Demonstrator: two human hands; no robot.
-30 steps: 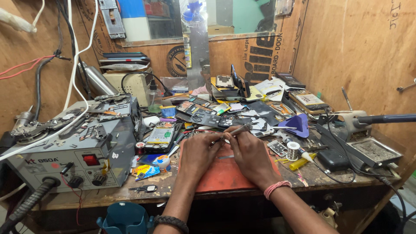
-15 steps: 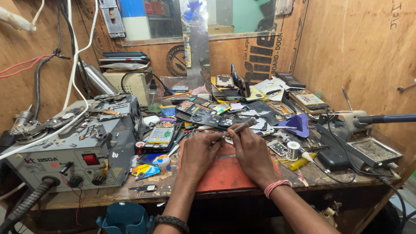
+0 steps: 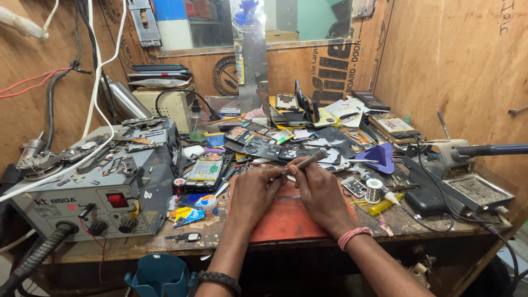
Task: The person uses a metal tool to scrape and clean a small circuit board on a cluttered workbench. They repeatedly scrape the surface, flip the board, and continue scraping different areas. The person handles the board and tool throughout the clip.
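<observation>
Both my hands work close together over an orange-red mat (image 3: 286, 223) at the front of a cluttered repair bench. My right hand (image 3: 323, 193) grips a slim silver screwdriver-like tool (image 3: 309, 161), its handle slanting up to the right and its tip pointing down between my hands. My left hand (image 3: 254, 192) lies beside it, fingers curled and pinched on a small part (image 3: 276, 177) on the mat; my fingers hide most of it. A pink band circles my right wrist, a dark one my left forearm.
A grey rework station (image 3: 110, 190) with hose fills the left. An opened phone (image 3: 206, 168), a solder spool (image 3: 374, 190), a black box (image 3: 423, 201), a metal tray (image 3: 481, 190) and a soldering iron handle (image 3: 487, 149) surround the mat. Phone parts litter the back.
The silver tool's handle has come up into sight above my right hand, slanting to the right. Both hands stay in the same spot over the mat.
</observation>
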